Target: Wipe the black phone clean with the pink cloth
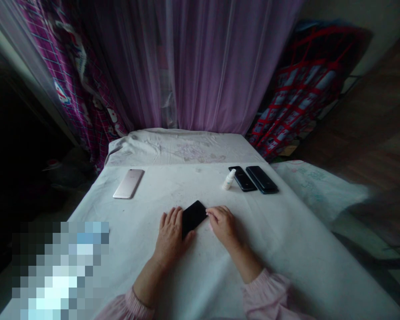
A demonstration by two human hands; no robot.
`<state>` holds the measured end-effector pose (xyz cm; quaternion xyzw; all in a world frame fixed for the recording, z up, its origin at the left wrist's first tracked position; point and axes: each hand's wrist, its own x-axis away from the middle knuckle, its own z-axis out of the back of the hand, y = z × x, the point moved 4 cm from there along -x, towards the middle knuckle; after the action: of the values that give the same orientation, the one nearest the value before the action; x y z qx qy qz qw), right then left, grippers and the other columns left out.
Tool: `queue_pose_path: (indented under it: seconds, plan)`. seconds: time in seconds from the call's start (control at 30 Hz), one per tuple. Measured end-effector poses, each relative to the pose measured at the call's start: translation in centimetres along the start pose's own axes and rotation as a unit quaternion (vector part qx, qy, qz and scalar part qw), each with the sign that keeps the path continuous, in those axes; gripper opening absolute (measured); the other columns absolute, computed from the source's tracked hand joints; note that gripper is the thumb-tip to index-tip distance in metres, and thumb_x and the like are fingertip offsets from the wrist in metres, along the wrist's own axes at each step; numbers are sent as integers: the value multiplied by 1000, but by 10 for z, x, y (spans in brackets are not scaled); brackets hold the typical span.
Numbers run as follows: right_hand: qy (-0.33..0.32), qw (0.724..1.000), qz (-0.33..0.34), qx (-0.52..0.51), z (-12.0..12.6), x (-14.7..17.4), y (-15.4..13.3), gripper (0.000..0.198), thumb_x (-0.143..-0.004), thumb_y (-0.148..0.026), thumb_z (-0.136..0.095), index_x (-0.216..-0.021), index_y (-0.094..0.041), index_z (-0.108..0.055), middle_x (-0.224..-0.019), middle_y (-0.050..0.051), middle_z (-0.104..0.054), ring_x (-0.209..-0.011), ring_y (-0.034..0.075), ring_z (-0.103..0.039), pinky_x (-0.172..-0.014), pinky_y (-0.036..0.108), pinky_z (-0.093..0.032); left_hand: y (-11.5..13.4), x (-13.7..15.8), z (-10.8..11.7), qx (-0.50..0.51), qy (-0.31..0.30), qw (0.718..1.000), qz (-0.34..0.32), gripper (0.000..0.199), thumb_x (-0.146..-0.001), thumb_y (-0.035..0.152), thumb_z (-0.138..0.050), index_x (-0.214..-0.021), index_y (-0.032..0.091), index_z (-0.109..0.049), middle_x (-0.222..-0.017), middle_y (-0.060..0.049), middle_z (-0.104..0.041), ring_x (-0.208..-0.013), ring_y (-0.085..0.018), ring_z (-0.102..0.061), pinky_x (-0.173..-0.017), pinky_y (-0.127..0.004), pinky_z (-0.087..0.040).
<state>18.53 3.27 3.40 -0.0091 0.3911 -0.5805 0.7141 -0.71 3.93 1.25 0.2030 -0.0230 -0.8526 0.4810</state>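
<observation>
A black smartphone (pixel 194 218) lies at a slant on the white-covered table, its dark face up. My left hand (pixel 170 235) holds it at the near-left side, with the fingers along one edge and the thumb along the other. At the phone's right corner is my right hand (pixel 222 223), its fingers pinched together. Whatever sits in that pinch is too small to make out; a bit of pale pink shows under the hand. Beyond the right hand stands a small white spray bottle (pixel 229 180), upright but leaning in view.
Dark phones (pixel 262 179) lie at the back right, one beside the bottle (pixel 244 178). A pinkish-silver phone (pixel 129 184) lies face down at the back left. A pixelated bright patch (pixel 63 275) covers the near left. Purple curtains (pixel 213 66) hang behind the table (pixel 200 284).
</observation>
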Motion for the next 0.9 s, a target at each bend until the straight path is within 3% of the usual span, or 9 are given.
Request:
queue_pose_path:
  seconds: [0.2,0.33,0.9]
  plan:
    - [-7,1000,18,-3,6,10,-9,24,-82,-5,-50,-81,-22,-67,-77,3,-70,-77,19,-61,-71,29,-46,-10,-1,5,26,-38,999,-17,62,-86,44,-54,-140,16,-41,-146,-15,-45,-138,-34,-35,-111,-56,-26]
    - [-15,1000,19,9,6,10,-10,25,-80,-3,-50,-80,-22,-67,-76,2,-70,-76,18,-61,-71,28,-46,-8,-4,7,28,-38,999,-6,67,-87,52,-54,-141,14,-40,-144,-17,-47,-136,-35,-37,-111,-59,-24]
    - [-44,998,-4,38,-23,-35,-6,23,-80,-4,-55,-77,-22,-69,-76,3,-71,-77,19,-59,-71,27,-43,1,-7,11,15,-30,999,8,58,-87,47,-56,-135,16,-46,-141,-16,-51,-133,-34,-41,-110,-59,-27]
